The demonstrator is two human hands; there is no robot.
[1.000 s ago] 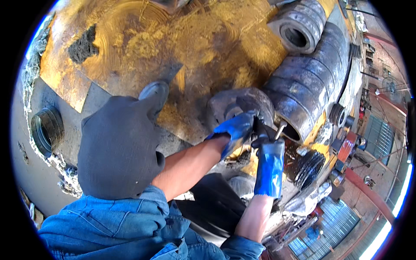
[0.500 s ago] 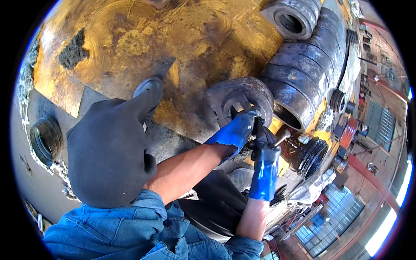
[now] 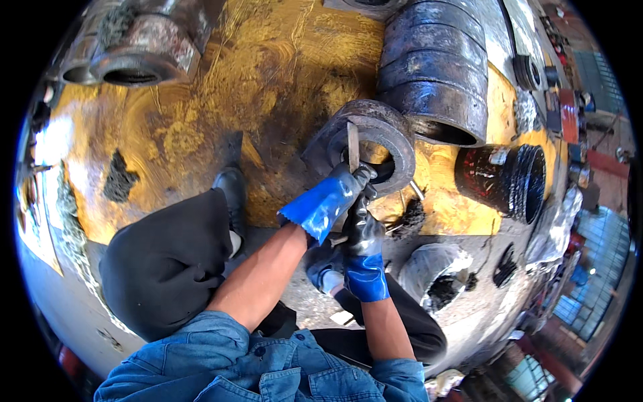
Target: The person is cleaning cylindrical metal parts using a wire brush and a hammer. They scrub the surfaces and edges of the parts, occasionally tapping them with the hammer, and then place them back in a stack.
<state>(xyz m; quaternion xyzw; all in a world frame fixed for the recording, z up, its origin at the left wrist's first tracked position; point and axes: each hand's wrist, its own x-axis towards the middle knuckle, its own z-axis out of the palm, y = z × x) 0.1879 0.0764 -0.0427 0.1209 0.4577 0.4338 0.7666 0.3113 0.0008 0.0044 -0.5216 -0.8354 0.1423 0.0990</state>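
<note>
A thick dark metal ring (image 3: pixel 400 137) stands on its edge in front of me, its inner wall dark and rough. My left hand (image 3: pixel 355 177), in a blue and black rubber glove, is closed around a flat metal bar (image 3: pixel 353 144). The bar's upper end lies across the ring's near face, at the left side of the opening. Just below, my right hand (image 3: pixel 364 231), gloved alike, is closed. A short bit of metal rod (image 3: pixel 339 239) sticks out at its left; the rest is hidden in the glove.
Behind the ring lies a row of dark cylinders (image 3: pixel 434 67). A stained black bucket (image 3: pixel 497 177) lies on its side at right, near a clear plastic bag (image 3: pixel 439 264) holding dark scraps. More metal cylinders (image 3: pixel 157 43) lie at far left. Dark clumps (image 3: pixel 119 177) dot the yellow-stained floor (image 3: pixel 268 100).
My view has turned, so the ring, the cylinders and the bucket sit differently. Both hands remain close together at the ring. More of the flat bar shows above my left hand.
</note>
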